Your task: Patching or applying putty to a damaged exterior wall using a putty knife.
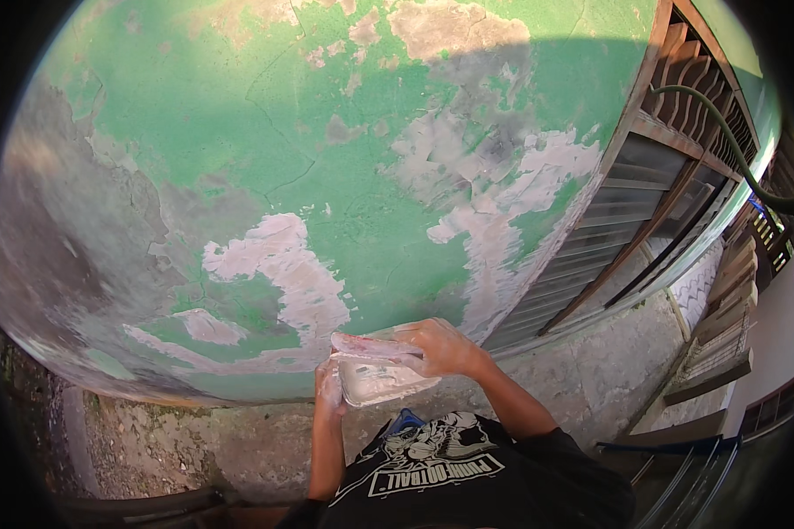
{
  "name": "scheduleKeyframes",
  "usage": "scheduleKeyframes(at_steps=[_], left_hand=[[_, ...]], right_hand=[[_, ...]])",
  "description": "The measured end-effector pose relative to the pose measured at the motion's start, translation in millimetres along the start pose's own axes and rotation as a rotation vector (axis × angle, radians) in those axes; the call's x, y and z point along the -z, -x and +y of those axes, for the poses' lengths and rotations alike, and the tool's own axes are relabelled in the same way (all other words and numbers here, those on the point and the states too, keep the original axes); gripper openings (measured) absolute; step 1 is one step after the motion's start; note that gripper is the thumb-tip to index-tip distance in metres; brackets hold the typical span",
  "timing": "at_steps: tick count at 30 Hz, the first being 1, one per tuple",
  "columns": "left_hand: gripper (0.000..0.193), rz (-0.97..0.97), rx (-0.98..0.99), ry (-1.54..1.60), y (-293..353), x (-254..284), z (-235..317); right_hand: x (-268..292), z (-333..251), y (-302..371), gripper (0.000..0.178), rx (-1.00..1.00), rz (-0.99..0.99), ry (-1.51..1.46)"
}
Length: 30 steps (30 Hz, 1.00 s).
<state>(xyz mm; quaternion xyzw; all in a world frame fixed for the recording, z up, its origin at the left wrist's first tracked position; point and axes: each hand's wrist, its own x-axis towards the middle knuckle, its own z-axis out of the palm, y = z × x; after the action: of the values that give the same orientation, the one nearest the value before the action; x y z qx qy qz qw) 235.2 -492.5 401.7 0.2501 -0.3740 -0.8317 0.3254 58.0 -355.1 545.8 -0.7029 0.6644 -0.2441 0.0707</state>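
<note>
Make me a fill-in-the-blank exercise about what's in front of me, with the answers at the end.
1. The wall is painted mostly ____, with paler patches.
2. The ____ hand holds the tray by its left side, while the other hand grips the flat tool.
3. The slatted window is to the ____ of the pale patches.
4. The person's printed shirt is ____.

Missing words: green; left; right; black.

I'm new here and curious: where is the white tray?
In the head view, the white tray is below centre, held at its left side by the left hand, with the right hand at its upper right.
</note>
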Motion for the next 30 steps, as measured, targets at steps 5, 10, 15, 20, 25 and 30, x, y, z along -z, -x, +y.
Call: scheduleKeyframes(at_steps=[5,10,15,20,25,30], left_hand=[[0.034,-0.062,0.018,-0.011,0.4,8.4,-0.7],[0.034,-0.036,0.053,-0.002,3.3,3.1,10.2],[0.036,-0.013,0.072,-0.029,5.3,-0.2,18.1],[0.041,-0.013,0.04,-0.045,5.7,2.8,19.1],[0.047,-0.023,0.073,-0.09,9.4,5.1,18.6],[0.05,-0.031,0.1,-0.1,12.5,4.5,12.7]], right_hand=[[-6.6,-1.0,2.9,0.033,0.022,0.028,0.01],[4.5,-12.1,1.5,0.035,0.002,-0.071,0.055],[0.3,-8.0,2.5,0.027,0.101,0.095,-0.006],[-1.6,-9.3,0.3,0.02,0.069,0.107,-0.101],[-11.0,-6.5,6.1,0.017,0.09,0.187,-0.133],[-30.6,9.4,16.0,0.017,0.088,0.204,-0.103]])
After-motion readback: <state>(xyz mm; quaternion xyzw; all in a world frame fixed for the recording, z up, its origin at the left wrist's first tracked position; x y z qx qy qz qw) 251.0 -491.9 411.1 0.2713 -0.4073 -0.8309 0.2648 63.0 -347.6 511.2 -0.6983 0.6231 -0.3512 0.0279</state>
